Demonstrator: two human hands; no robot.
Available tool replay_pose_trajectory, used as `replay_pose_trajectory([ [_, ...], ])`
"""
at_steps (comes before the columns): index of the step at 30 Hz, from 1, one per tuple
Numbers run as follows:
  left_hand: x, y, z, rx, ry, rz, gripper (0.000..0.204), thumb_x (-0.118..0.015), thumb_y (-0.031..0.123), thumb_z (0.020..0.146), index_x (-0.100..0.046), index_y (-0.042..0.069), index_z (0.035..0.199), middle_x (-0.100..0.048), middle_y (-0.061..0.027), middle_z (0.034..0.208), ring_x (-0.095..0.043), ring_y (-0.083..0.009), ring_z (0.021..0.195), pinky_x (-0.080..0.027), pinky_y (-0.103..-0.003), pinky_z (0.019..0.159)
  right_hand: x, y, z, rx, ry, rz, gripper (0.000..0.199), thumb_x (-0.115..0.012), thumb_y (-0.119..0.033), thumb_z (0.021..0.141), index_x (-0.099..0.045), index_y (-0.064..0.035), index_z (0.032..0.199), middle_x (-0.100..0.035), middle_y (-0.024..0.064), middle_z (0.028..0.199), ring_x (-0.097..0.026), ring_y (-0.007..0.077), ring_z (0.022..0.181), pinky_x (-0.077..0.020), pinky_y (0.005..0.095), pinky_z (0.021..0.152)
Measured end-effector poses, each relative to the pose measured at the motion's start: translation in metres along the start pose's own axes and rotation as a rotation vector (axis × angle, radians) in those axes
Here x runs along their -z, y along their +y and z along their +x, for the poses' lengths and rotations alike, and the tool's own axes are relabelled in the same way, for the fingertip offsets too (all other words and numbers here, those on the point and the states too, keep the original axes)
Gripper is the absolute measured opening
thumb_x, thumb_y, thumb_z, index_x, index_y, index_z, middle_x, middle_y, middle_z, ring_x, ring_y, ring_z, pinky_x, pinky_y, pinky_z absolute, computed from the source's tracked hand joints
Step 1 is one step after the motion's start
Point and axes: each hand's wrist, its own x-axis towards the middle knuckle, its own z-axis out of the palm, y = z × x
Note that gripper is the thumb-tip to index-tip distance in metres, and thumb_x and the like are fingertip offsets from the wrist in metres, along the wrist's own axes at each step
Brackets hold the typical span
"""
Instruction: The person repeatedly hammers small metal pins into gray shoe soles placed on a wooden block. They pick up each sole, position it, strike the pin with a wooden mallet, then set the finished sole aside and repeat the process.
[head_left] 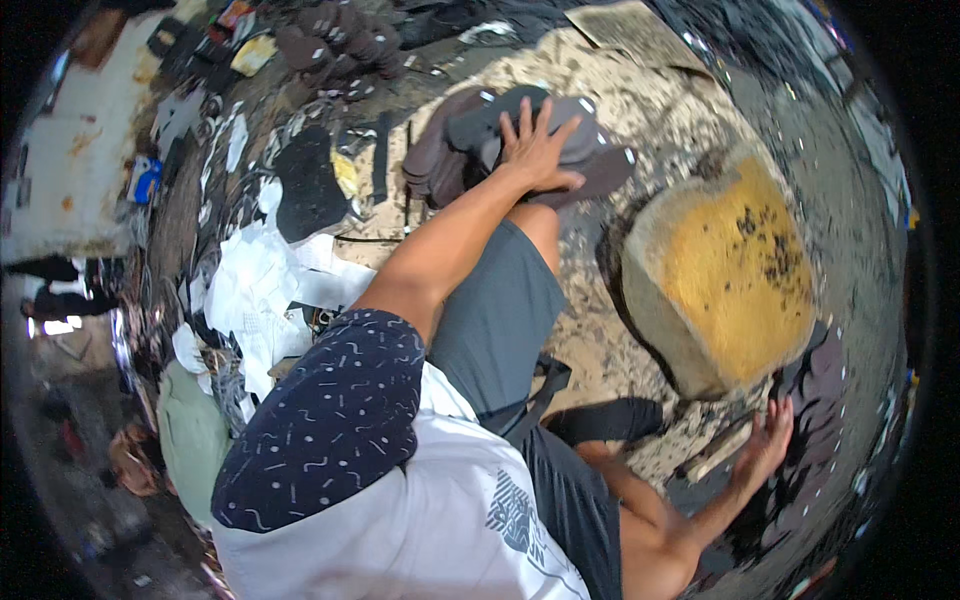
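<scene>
Nearest, the person's white shirt [420, 530] and grey shorts [495, 320] fill the lower middle, the left arm reaching away past one knee. The right hand [765, 450] hangs with its fingers extended and appears to clasp nothing, near a row of dark overlapping pieces [815, 410] and just beside a short wooden strip [718, 452]. Beyond that knee, the left hand [540, 150] lies with fingers spread on a pile of brown and grey sole-shaped pieces [605, 172], palm down, not curled round any of them. The pile sits on a speckled tan sheet [510, 75], to the left of a thick block [690, 240] with a yellow top. Each piece looks thin and light, probably bendy rather than brittle (the material itself I can't make out), so dropping one should do little harm; a loose stack would likely slide and fan out if pushed from above. The better hold is a pinch across the narrow waist, or, for several, thumb and fingers on opposite edges. Farther off are crumpled white scraps [255, 285], a black sheet [308, 185] and another dark heap [340, 50].
</scene>
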Motion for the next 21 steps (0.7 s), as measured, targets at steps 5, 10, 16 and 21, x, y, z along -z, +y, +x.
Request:
replay_pose_trajectory([
  [5, -0.026, -0.074, 0.029, 0.055, -0.097, 0.071, 0.105, -0.073, 0.069, 0.079, -0.016, 0.041, 0.162, -0.020, -0.0180, 0.168, -0.027, -0.0472, 0.148, -0.028, -0.066, 0.114, 0.032, -0.048, 0.002, 0.107, -0.002, -0.122, 0.051, -0.054, -0.035, 0.107, -0.047, -0.0069, 0.149, -0.047, 0.0159, 0.152, -0.047, 0.0288, 0.140, -0.0403, 0.0453, 0.112],
  [10, 0.014, -0.128, -0.015, -0.149, 0.084, -0.211, 0.079, -0.073, 0.058, 0.087, -0.045, 0.023, 0.151, -0.041, -0.0206, 0.155, -0.040, -0.0408, 0.143, -0.035, -0.055, 0.114, 0.065, -0.095, -0.039, 0.224, -0.061, -0.571, 0.050, -0.052, -0.040, 0.107, -0.052, -0.0099, 0.147, -0.046, 0.0136, 0.153, -0.046, 0.0290, 0.140, -0.0450, 0.0478, 0.110],
  [16, -0.042, -0.196, -0.165, 0.422, 0.152, -0.573, 0.047, -0.075, 0.040, 0.090, -0.062, 0.004, 0.118, -0.069, -0.0155, 0.101, -0.070, -0.0320, 0.088, -0.054, -0.044, 0.082, 0.182, -0.067, -0.094, 0.020, 0.322, -0.682, 0.054, -0.051, -0.046, 0.106, -0.049, -0.0166, 0.151, -0.041, 0.0142, 0.158, -0.045, 0.0336, 0.142, -0.0445, 0.0525, 0.112],
  [21, -0.092, -0.189, -0.181, 0.495, 0.112, -0.287, 0.041, -0.077, 0.032, 0.087, -0.063, 0.005, 0.114, -0.068, -0.0136, 0.089, -0.069, -0.0308, 0.082, -0.054, -0.043, 0.075, 0.146, -0.090, -0.085, 0.153, 0.219, -0.669, 0.055, -0.051, -0.046, 0.106, -0.049, -0.0142, 0.150, -0.045, 0.0140, 0.155, -0.045, 0.0331, 0.141, -0.0423, 0.0520, 0.114],
])
